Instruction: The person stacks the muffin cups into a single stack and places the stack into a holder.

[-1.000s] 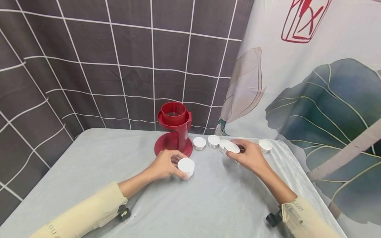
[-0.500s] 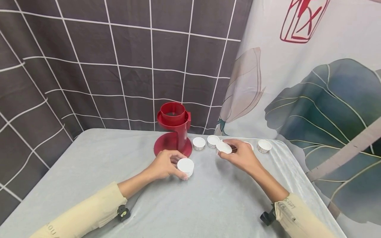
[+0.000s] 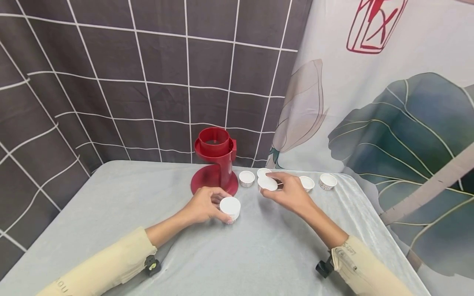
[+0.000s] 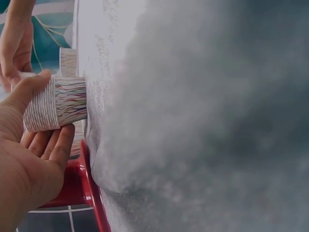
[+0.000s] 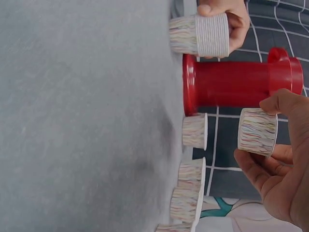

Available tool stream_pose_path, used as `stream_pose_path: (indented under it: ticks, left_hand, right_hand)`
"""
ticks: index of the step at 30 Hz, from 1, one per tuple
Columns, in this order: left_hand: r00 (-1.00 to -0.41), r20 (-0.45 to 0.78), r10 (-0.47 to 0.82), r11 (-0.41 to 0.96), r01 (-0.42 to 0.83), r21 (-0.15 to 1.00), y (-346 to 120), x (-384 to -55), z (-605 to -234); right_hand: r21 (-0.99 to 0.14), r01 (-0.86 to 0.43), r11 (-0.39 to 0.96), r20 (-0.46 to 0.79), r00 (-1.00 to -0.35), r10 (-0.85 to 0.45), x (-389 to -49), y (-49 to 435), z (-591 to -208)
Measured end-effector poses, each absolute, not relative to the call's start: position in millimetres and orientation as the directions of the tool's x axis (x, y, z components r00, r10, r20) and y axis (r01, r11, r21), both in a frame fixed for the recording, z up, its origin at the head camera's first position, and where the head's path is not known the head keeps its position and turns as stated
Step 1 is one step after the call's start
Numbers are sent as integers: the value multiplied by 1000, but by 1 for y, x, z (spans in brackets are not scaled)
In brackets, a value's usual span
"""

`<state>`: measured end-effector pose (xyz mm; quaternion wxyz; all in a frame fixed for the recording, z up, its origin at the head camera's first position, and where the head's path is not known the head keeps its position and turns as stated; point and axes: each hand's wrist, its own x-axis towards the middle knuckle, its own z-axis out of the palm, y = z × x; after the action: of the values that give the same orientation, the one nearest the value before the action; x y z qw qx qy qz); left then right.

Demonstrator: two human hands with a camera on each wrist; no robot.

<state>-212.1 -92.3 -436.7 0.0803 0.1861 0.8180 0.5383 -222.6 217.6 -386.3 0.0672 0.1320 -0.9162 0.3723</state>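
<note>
My left hand [image 3: 207, 205] grips a stack of nested white paper baking cups [image 3: 230, 207], thumb on the near side. In the left wrist view the stack [image 4: 55, 104] shows many close rims above one streaked, pleated wall, its base down at the cloth. Between thumb and fingers, my right hand [image 3: 290, 191] pinches one single baking cup [image 3: 267, 183] by its sides, mouth up. The right wrist view shows this cup [image 5: 259, 133] raised off the table, with colourful streaks on its wall. In the head view it overlaps a loose cup [image 3: 263, 172] behind it.
A red plastic holder [image 3: 214, 152] with a round base and ring top stands behind my left hand. More loose baking cups stand along the back edge, among them one cup [image 3: 246, 178] beside the holder and another cup [image 3: 328, 181] far right. Grey cloth [image 3: 148, 189] covers the table.
My right hand has moved left with its cup, past the row of loose cups, uncovering a cup to its right. The left hand keeps its hold on the stack, in the same place.
</note>
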Motion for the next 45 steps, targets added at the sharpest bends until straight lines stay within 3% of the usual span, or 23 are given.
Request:
stream_pose_path:
  ticks: [10,45]
  left_hand:
    - [-920,55,388,367,208,907,-92,-212,-435]
    - [-912,55,406,387,226,894,-93,-213,-433]
  right_hand:
    - [-610,-339,716,257,-940,-225,-220,204,-386]
    - [-636,-414,651,233,-908,-349,-209,158,-385]
